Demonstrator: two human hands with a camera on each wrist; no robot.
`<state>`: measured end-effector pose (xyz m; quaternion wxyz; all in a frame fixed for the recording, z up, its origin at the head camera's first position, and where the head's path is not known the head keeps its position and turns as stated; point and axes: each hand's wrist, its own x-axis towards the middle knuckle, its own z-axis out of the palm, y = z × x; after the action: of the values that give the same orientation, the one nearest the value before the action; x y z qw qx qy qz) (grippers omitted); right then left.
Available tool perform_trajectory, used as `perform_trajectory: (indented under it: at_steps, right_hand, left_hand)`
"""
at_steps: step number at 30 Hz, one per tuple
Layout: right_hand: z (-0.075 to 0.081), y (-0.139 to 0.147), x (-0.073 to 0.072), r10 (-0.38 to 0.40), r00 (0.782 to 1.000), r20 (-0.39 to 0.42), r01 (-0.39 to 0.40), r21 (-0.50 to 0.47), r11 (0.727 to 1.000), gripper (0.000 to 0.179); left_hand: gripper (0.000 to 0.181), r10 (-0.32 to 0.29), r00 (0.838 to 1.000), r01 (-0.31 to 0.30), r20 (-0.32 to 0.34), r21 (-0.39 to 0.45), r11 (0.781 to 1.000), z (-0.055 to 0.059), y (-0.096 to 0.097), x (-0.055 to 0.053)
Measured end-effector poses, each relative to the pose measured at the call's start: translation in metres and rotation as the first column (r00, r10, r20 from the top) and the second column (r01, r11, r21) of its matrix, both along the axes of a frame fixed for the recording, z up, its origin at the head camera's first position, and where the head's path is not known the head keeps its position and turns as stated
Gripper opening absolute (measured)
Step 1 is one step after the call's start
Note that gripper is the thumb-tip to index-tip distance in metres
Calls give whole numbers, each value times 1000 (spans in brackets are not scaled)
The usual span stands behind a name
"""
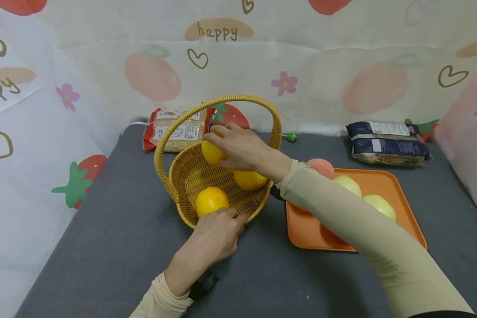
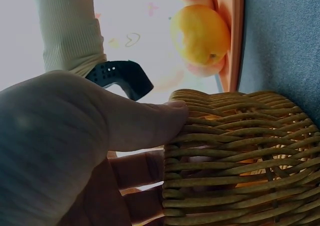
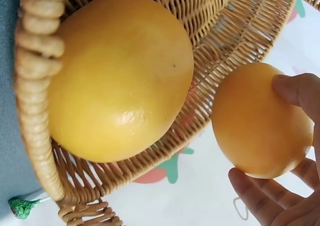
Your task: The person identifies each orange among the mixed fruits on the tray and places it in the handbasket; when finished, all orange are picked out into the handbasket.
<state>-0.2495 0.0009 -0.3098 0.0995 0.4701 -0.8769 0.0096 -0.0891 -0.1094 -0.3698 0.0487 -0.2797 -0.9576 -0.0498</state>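
A wicker basket (image 1: 188,170) with a tall arched handle stands on the dark table. My left hand (image 1: 214,236) grips its near rim, the thumb (image 2: 150,123) outside and the fingers passing inside the weave. Over the far side of the basket, my right hand (image 1: 244,148) holds an orange (image 3: 262,121) between thumb and fingertips. Two more oranges lie inside: one at the near side (image 1: 211,201), just beyond my left hand, and one at the right (image 1: 249,180), partly covered by my right forearm.
An orange tray (image 1: 314,240) with several fruits, including pale green ones (image 1: 379,205), stands at right, partly under my right sleeve. Behind are a red-edged food bag (image 1: 179,132), a dark blue food bag (image 1: 387,143) and a green-wrapped lollipop (image 1: 290,137). A printed cloth hangs behind the table.
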Motion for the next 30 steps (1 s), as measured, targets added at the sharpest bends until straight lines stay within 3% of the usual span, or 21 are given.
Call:
perform_trajectory:
  at_steps: [8,16,25,30]
  right_hand:
    - [-4,-7,0,-27,997,66,24,54,998,62]
    - [-14,-9,-1,-102,983,152,75,169,983,64]
    - [-20,-13,0,-90,982,166,48,240,970,59]
    - [-24,-14,1,-70,981,183,18,272,962,43]
  left_hand:
    - [6,-2,1000,2,-18,-2,1000,0,0,1]
    - [7,1,1000,-2,-7,-12,1000,1,0,1]
    - [8,-5,1000,5,-3,-10,1000,1,-1,1]
    - [7,-10,1000,10,-21,-2,1000,0,-1,0]
